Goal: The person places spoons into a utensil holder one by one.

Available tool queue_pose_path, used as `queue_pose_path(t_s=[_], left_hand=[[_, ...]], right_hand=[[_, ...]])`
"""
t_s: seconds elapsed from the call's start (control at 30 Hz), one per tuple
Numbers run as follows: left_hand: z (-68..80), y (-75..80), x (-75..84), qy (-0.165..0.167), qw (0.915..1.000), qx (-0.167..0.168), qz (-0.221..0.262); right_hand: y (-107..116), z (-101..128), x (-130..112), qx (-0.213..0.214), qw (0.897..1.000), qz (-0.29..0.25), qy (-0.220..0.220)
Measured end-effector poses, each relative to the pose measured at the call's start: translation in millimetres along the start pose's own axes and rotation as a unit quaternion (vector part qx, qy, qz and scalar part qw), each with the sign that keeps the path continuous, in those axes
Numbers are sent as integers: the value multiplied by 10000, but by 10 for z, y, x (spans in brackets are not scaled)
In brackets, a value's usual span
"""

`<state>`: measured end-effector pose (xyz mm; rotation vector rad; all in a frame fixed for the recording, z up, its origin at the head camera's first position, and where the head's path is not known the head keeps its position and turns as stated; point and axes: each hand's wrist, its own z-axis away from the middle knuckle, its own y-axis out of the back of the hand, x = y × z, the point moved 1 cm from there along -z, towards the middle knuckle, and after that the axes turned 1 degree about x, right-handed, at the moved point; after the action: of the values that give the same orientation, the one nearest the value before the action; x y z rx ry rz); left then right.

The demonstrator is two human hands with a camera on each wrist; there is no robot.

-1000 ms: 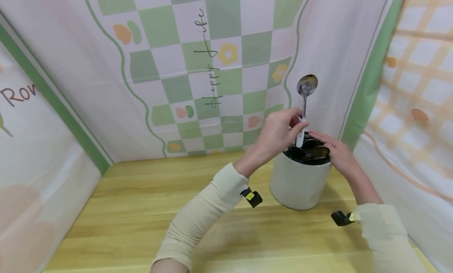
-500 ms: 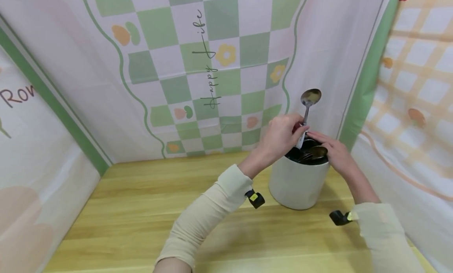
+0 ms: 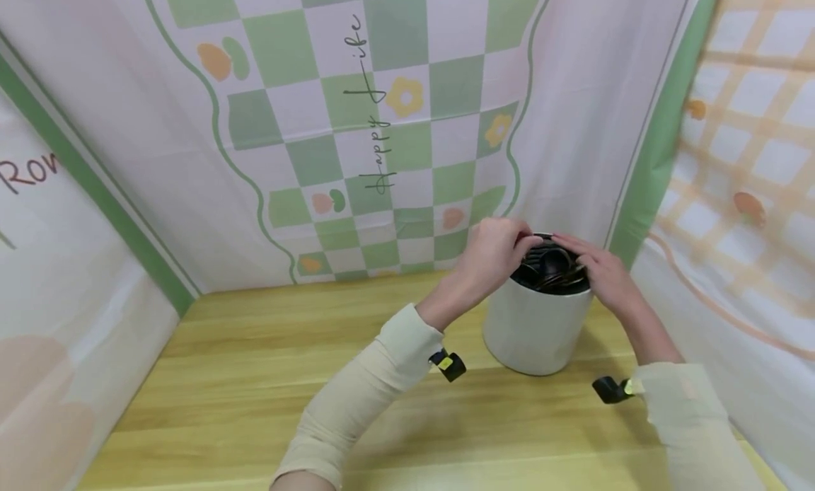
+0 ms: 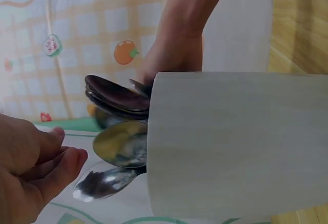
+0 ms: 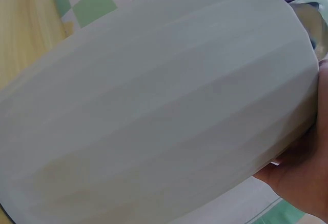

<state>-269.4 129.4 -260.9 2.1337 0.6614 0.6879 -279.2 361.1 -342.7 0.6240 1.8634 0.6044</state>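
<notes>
On the wooden table [image 3: 255,378], toward its right rear corner, a white holder [image 3: 535,332] is seen upright, spoons [image 3: 550,268] packed bowl-up inside. From the left, the left hand [image 3: 493,254] is curled at the rim — whether a spoon is pinched cannot be told. From the right, the right hand [image 3: 601,275] is laid with straight fingers over the spoons — equally near.

A pale wooden worktop [image 3: 255,378] is walled by printed cloths: a green-and-white checkered one reading "Happy Life" [image 3: 376,116] along its far edge, an orange-plaid one [image 3: 751,158] along its right edge.
</notes>
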Motion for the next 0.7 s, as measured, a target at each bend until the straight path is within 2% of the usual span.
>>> queue_pose_path(t_s=[0.1,0.2,0.4,0.57,0.7], left_hand=[[88,61,-60,-23,9999,138,70],[194,89,-143,47,9991,308,270],[454,93,-368,429,9953,421,760],[648,61,-577,648,9927,442,918],[793,59,-721,850,9905,405,1000]], right_hand=[[-16,-14,5,58,9991,119,392],[-21,-13,21,138,9982,151,563],[-3,-24,68,84,9985,115,538],[23,-4,185,545,9962,-85,671],[74,40,272,782,9945,-533,437]])
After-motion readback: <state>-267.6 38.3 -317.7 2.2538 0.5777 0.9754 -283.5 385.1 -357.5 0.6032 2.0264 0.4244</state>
